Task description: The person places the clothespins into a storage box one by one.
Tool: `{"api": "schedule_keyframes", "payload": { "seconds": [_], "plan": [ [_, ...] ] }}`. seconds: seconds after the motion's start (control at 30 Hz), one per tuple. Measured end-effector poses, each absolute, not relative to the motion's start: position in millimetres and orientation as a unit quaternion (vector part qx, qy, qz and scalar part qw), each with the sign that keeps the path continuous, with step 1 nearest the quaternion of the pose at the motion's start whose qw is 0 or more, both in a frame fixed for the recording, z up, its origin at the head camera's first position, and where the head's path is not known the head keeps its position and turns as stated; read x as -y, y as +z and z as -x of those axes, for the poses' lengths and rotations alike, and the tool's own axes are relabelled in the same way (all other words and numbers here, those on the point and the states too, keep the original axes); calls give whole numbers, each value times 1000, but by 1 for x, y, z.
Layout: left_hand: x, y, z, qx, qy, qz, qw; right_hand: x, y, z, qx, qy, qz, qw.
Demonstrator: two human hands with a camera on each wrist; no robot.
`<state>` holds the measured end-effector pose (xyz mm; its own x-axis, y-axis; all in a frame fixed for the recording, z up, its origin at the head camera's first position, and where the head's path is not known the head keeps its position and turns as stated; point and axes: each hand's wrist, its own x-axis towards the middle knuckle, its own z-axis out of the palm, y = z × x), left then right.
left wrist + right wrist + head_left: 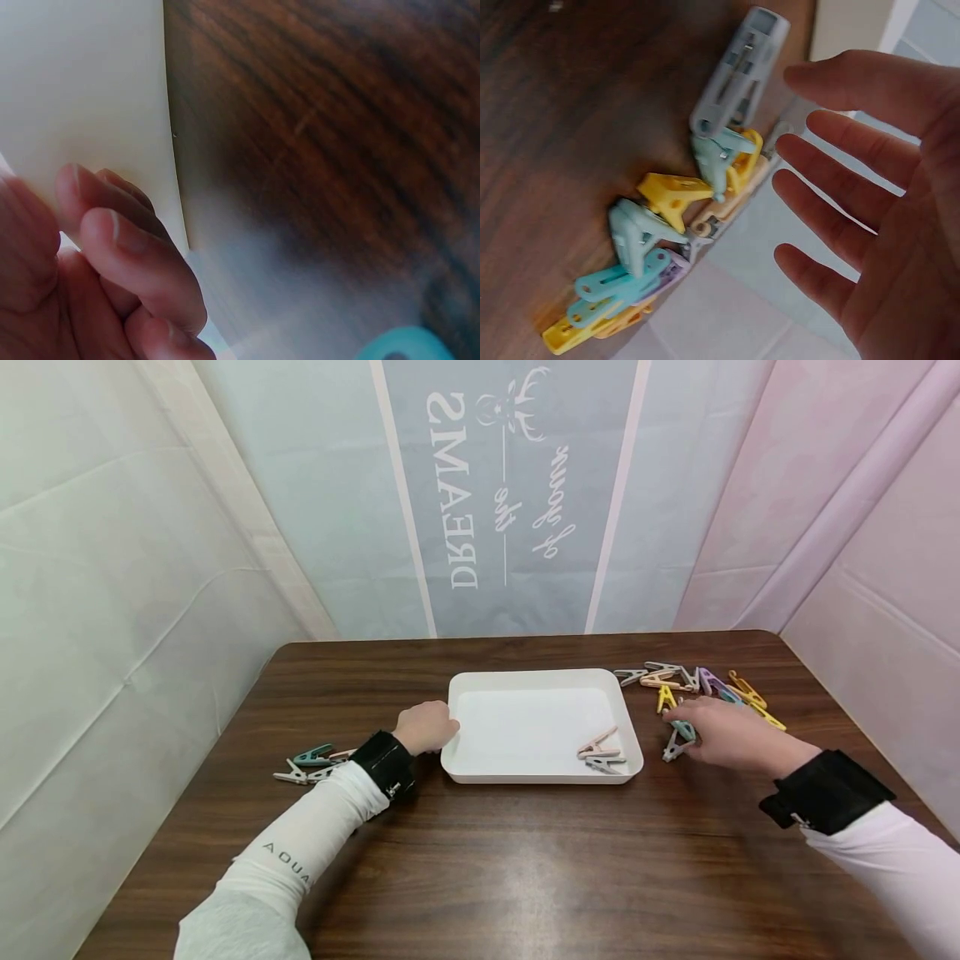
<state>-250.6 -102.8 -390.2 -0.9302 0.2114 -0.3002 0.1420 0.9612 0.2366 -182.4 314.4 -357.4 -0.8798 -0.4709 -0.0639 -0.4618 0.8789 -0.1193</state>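
Observation:
My left hand (426, 727) pinches the left rim of a white tray (517, 722); in the left wrist view its curled fingers (139, 255) lie against the tray wall. Inside the tray, near its right front corner, lie a pink clothespin (597, 749) and a grey clothespin (604, 766). Over the pile on the right hovers my right hand (731, 733). The right wrist view shows its fingers spread and holding nothing. Closest to them are a grey clothespin (739, 75), a pale green clothespin (716, 159) and a yellow clothespin (673, 196).
More clothespins lie at the table's right back, among them a purple clothespin (712, 680) and a yellow clothespin (748, 690). Left of the tray is a small group with a teal clothespin (312, 755). Fabric curtains (525, 602) enclose the brown wooden table (517, 877).

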Motion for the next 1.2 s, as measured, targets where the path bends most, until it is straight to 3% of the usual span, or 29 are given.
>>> {"api": "schedule_keyframes", "payload": {
  "seconds": [0.37, 1.2],
  "plan": [
    [104, -395, 252, -977, 108, -90, 161, -317, -378, 183, -963, -29, 266, 36],
    [105, -395, 253, -976, 111, -93, 163, -319, -381, 184, -962, -6, 272, 12]
  ]
}}
